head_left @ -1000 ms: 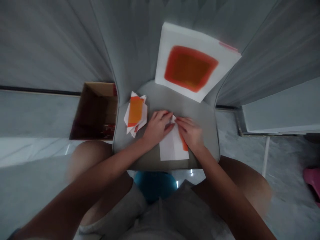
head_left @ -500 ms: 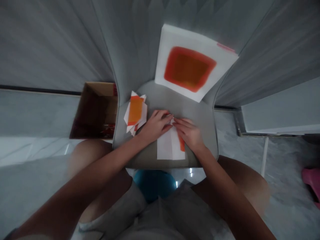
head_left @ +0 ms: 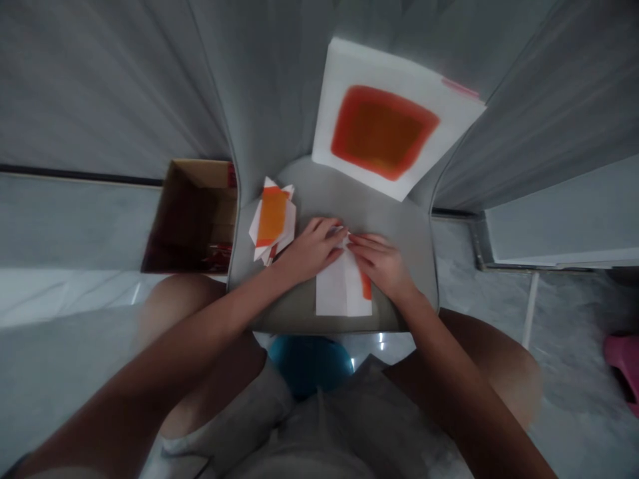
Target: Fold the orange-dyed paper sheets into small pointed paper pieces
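Pinching the narrow top of a folded white paper sheet (head_left: 343, 286) between both hands. Left hand (head_left: 312, 249): fingers curled and closed on the fold's peak. Right hand (head_left: 382, 261): fingers together and bent, closed on the same peak, lying along the sheet's right edge beside a strip of orange. Sheet flat on a grey seat (head_left: 402, 229), its lower end at 6 o'clock from the hands. At 10 o'clock, just beside the left hand, a loose pile of folded orange-and-white papers (head_left: 272, 219). At 12 o'clock, a stack of white paper printed with an orange square (head_left: 384, 130), tilted against a grey backrest (head_left: 279, 113). At 9 o'clock, an open cardboard box (head_left: 204, 169). At 6 o'clock, below the seat, a round blue object (head_left: 309, 366). At 3 o'clock, on the floor, a pink object (head_left: 622, 372).
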### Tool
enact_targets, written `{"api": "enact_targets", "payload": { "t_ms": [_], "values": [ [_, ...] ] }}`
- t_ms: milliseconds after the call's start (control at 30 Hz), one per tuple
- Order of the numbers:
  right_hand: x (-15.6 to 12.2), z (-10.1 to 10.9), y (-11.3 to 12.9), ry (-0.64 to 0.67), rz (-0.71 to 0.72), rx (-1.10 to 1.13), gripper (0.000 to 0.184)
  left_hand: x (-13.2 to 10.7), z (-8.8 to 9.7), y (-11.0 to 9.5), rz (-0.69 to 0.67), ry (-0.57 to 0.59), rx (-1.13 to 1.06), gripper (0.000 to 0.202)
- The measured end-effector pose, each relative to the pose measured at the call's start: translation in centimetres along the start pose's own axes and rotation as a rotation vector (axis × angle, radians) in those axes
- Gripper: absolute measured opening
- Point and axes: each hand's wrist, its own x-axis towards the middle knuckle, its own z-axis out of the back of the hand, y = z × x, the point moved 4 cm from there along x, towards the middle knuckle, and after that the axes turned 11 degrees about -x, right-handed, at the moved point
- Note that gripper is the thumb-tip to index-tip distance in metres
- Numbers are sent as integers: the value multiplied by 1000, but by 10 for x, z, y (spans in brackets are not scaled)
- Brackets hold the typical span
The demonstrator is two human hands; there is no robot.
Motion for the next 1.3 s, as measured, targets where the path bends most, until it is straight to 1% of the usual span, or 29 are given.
{"api": "enact_targets", "payload": {
  "t_ms": [200, 467, 567, 800, 933, 1067, 1200, 1300],
  "values": [
    [-1, 1, 5, 2, 12, -4, 29, 1, 0, -10, 33, 0, 47, 43],
    [-4, 0, 5, -28, 46, -5, 30, -4, -6, -12, 54, 10, 120, 48],
    [-4, -1, 4, -12, 35, -3, 30, -4, -8, -13, 65, 15, 152, 49],
    [-2, 1, 5, -17, 48, -8, 30, -3, -8, -17, 48, 73, 176, 54],
    [-1, 1, 5, -2, 49, -5, 31, -4, -11, -19, 44, 87, 175, 59],
    [-1, 1, 4, 16, 44, -5, 32, -5, -14, -18, 53, 80, 171, 59],
    [-5, 4, 5, -13, 30, -16, 35, -5, -15, -17, 58, 57, 163, 57],
    [-10, 4, 9, 9, 33, -26, 38, -4, -16, -17, 61, 53, 156, 55]
  ]
}}
